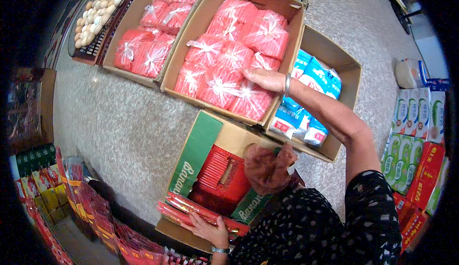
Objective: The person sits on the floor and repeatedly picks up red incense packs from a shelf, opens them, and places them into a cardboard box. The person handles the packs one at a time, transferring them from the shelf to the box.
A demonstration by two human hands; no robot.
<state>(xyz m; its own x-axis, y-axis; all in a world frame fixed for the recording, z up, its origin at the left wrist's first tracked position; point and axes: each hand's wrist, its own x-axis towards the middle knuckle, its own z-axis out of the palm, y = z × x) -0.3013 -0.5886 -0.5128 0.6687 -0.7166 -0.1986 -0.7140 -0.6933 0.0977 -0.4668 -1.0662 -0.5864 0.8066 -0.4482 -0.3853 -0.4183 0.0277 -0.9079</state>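
My right hand (266, 79), with a silver bangle at the wrist, touches the pink packs (229, 58) in the middle cardboard box (188, 23). These packs are wrapped in clear plastic tied in knots; my fingertips are partly hidden, so a grip on one cannot be told. Lower down, my left hand (208, 229), wearing a wristwatch, is closed over red, shiny tubular packages (172, 213). They lie across the end of a green-printed banana carton (206, 136). Inside that carton are red ribbed packages (226, 177). A brown fuzzy item (267, 170) covers its right side; what it is remains unclear.
Another box of pink packs (150, 51) and a basket of eggs (102, 12) stand upper left. Blue bags (315, 80) fill a box beneath my right forearm. Stacked cartons (412, 136) line the right side; red packaged goods (96, 211) stand lower left. Speckled floor (122, 121) lies between.
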